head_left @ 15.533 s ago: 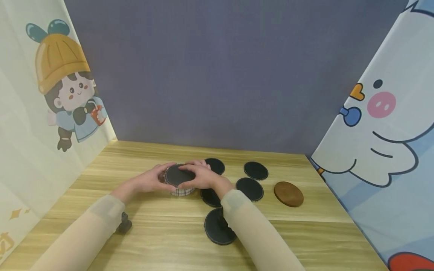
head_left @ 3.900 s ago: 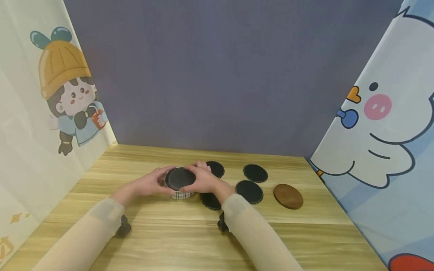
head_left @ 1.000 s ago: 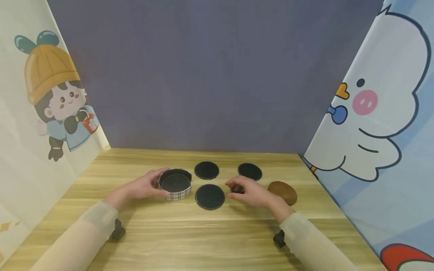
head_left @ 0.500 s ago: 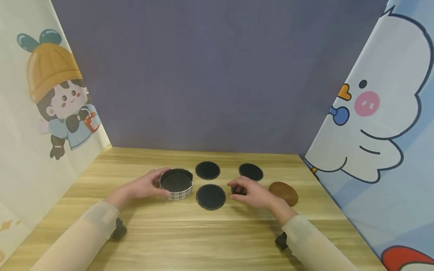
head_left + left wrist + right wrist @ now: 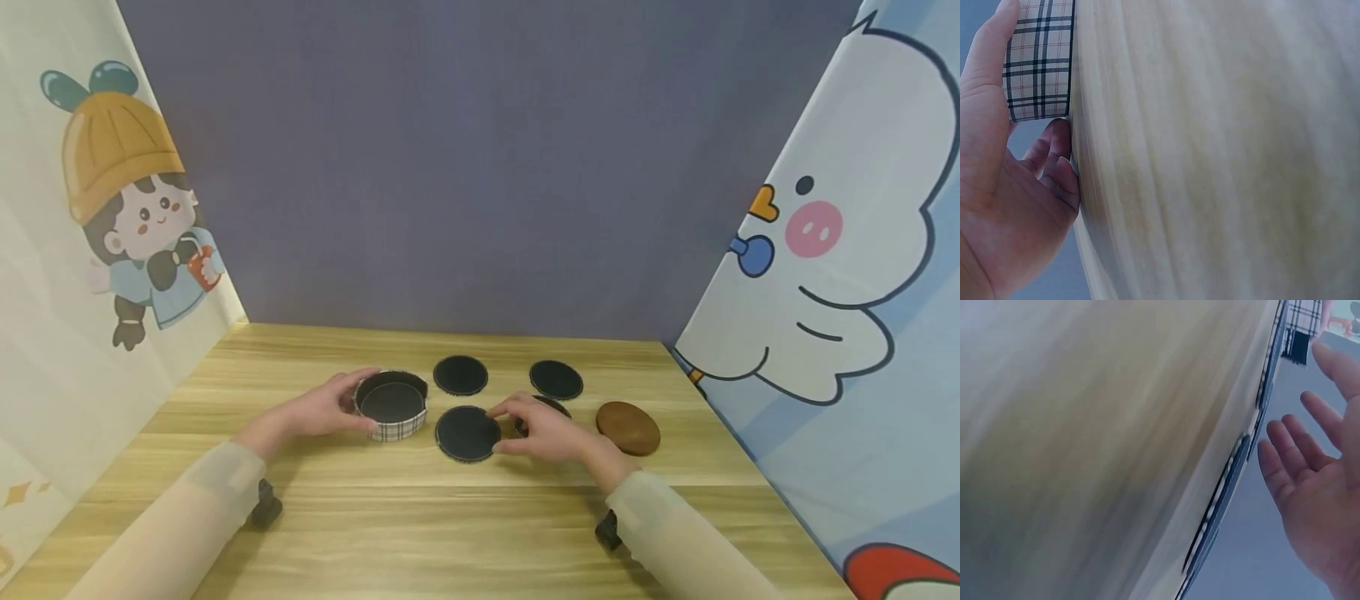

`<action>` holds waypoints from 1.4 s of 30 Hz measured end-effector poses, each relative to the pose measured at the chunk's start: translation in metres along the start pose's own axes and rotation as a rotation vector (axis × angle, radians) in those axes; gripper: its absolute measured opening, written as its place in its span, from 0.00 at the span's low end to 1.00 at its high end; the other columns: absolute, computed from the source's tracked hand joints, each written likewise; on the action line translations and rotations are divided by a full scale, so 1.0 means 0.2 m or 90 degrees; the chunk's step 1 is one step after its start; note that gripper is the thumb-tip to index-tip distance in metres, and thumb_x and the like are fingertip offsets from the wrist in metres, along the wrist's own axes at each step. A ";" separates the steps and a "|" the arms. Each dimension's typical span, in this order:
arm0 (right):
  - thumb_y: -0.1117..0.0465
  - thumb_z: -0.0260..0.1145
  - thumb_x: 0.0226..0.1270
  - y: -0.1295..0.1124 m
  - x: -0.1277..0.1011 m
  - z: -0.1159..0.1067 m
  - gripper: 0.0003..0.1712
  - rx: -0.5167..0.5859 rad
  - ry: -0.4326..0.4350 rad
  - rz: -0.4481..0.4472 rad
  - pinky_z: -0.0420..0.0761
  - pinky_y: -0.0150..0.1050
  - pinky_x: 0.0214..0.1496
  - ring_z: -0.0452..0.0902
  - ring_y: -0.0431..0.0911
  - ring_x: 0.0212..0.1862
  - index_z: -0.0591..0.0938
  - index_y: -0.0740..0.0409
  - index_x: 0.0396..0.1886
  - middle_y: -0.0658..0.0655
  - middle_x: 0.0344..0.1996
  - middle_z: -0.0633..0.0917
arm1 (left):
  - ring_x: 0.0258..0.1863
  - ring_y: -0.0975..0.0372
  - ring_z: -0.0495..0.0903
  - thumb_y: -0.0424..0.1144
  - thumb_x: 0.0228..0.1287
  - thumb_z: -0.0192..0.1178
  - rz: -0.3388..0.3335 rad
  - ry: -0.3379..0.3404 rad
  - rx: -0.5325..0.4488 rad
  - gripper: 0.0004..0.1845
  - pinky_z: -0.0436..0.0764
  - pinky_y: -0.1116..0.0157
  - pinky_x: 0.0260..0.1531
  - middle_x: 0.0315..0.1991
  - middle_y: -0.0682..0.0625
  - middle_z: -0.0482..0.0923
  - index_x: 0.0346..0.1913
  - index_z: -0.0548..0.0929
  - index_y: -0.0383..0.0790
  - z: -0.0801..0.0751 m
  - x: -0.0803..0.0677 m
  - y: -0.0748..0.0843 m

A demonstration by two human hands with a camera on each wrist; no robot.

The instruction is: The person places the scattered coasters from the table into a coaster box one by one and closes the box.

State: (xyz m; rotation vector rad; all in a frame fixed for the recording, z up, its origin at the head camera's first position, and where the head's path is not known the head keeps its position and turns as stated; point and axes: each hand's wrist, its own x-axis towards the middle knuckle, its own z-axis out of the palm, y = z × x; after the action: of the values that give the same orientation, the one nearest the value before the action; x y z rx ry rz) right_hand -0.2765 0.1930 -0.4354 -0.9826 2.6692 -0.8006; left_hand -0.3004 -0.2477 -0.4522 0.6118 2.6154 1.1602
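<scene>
A round plaid box stands open on the wooden table, with a black disc lying inside it. My left hand grips its left wall; in the left wrist view the thumb lies along the plaid box. My right hand reaches with spread, fairly straight fingers to the right edge of the nearest black disc. In the right wrist view the right hand hovers just off that disc's stitched edge. Another black disc is half hidden behind this hand.
Two more black discs lie further back on the table. A brown round lid rests to the right. Cartoon curtains close off the left and right sides, and a grey wall stands behind.
My right hand has shifted left, from the half-hidden disc to the edge of the nearest disc. The left hand has stayed on the plaid box.
</scene>
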 end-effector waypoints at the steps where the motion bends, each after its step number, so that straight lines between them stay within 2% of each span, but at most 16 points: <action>1: 0.42 0.75 0.76 -0.01 0.01 0.01 0.35 -0.004 -0.006 0.002 0.81 0.45 0.55 0.77 0.48 0.57 0.80 0.49 0.76 0.55 0.67 0.79 | 0.69 0.33 0.78 0.52 0.62 0.83 -0.001 0.000 0.000 0.61 0.75 0.33 0.73 0.75 0.24 0.61 0.90 0.54 0.45 0.00 0.00 0.00; 5: 0.39 0.77 0.73 -0.03 0.06 0.04 0.38 -0.023 -0.018 0.014 0.81 0.54 0.67 0.74 0.53 0.71 0.79 0.43 0.78 0.53 0.75 0.75 | 0.69 0.32 0.78 0.52 0.62 0.83 -0.003 -0.001 0.000 0.61 0.75 0.32 0.73 0.75 0.23 0.60 0.90 0.54 0.45 0.00 0.00 0.01; 8: 0.38 0.78 0.71 -0.04 0.09 0.05 0.41 -0.021 -0.034 0.019 0.74 0.61 0.79 0.64 0.57 0.82 0.77 0.40 0.80 0.53 0.80 0.71 | 0.70 0.32 0.77 0.51 0.62 0.82 -0.004 0.000 -0.003 0.61 0.75 0.33 0.74 0.75 0.23 0.60 0.90 0.54 0.45 0.00 0.00 0.02; 11: 0.38 0.78 0.71 -0.06 0.13 0.06 0.42 -0.015 -0.050 0.027 0.70 0.65 0.82 0.58 0.59 0.85 0.76 0.38 0.81 0.55 0.83 0.68 | 0.70 0.31 0.77 0.50 0.63 0.82 -0.004 -0.002 -0.009 0.61 0.74 0.33 0.74 0.76 0.23 0.59 0.90 0.54 0.45 0.00 0.00 0.02; 22: 0.33 0.82 0.62 -0.10 0.22 0.09 0.55 -0.045 -0.071 0.069 0.65 0.69 0.83 0.56 0.62 0.86 0.70 0.38 0.85 0.57 0.85 0.66 | 0.70 0.32 0.78 0.49 0.63 0.82 0.016 -0.006 -0.018 0.60 0.76 0.34 0.74 0.75 0.23 0.59 0.89 0.55 0.42 0.01 0.00 0.02; 30: 0.35 0.83 0.61 -0.12 0.24 0.09 0.52 -0.064 -0.085 0.054 0.60 0.73 0.84 0.54 0.67 0.86 0.73 0.39 0.83 0.57 0.82 0.69 | 0.70 0.33 0.78 0.49 0.63 0.82 0.010 -0.001 -0.018 0.59 0.76 0.35 0.74 0.73 0.26 0.61 0.89 0.55 0.43 0.01 0.01 0.01; 34: 0.36 0.83 0.61 -0.12 0.24 0.09 0.52 -0.074 -0.091 0.047 0.59 0.73 0.85 0.54 0.68 0.86 0.74 0.40 0.83 0.56 0.81 0.70 | 0.70 0.31 0.77 0.49 0.63 0.82 0.009 -0.003 -0.016 0.60 0.76 0.35 0.74 0.73 0.24 0.60 0.89 0.55 0.43 0.01 0.01 0.01; 38: 0.36 0.83 0.61 -0.13 0.22 0.10 0.52 -0.082 -0.100 0.039 0.61 0.73 0.83 0.55 0.67 0.85 0.74 0.39 0.83 0.55 0.79 0.70 | 0.69 0.31 0.78 0.49 0.63 0.82 0.004 -0.004 -0.021 0.60 0.77 0.35 0.73 0.75 0.23 0.59 0.90 0.54 0.44 0.01 0.00 0.02; 42: 0.35 0.83 0.60 -0.14 0.19 0.10 0.52 -0.094 -0.107 0.037 0.65 0.68 0.82 0.59 0.63 0.83 0.74 0.37 0.83 0.54 0.78 0.72 | 0.68 0.33 0.79 0.49 0.63 0.83 0.002 -0.002 -0.024 0.60 0.77 0.35 0.73 0.75 0.24 0.60 0.89 0.55 0.44 0.00 0.00 0.01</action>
State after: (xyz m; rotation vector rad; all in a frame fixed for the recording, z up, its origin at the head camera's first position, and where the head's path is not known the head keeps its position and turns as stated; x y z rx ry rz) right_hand -0.2831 0.1421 -0.4369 -0.9532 2.6275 -0.4906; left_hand -0.2987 -0.2462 -0.4504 0.6108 2.5845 1.2059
